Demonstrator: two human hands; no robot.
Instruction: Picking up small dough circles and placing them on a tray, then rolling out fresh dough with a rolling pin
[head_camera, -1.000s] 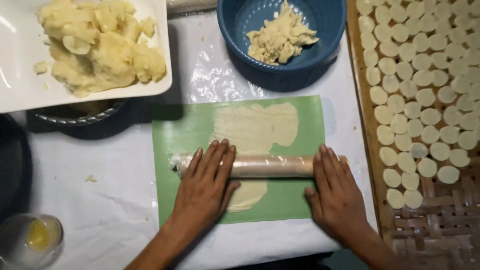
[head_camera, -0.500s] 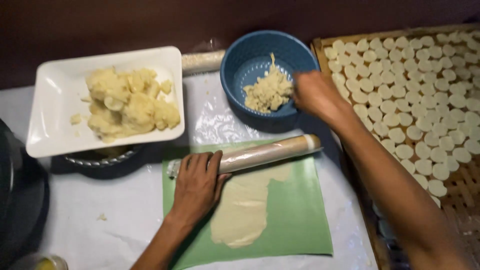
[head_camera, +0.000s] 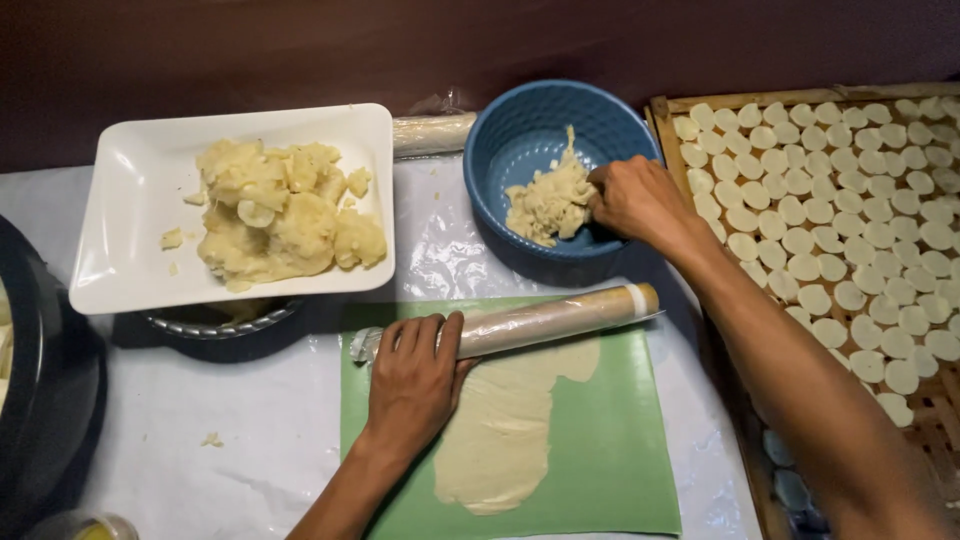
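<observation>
Green mat (head_camera: 610, 470) near table's front edge: flattened dough sheet (head_camera: 505, 430) under wrapped rolling pin (head_camera: 540, 322).
Left hand (head_camera: 412, 385) rests flat, fingers spread, on pin; right hand (head_camera: 635, 198) pinches dough scraps (head_camera: 545, 205) in blue bowl (head_camera: 520, 140).

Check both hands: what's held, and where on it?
Left hand rests on the wrapped rolling pin, near its left end. Right hand is in the blue bowl, fingers on the dough scraps; a closed grip cannot be told.

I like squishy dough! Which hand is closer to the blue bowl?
The right hand. It reaches inside the blue bowl, touching the crumbly dough. The left hand is well below it, resting on the rolling pin.
</observation>
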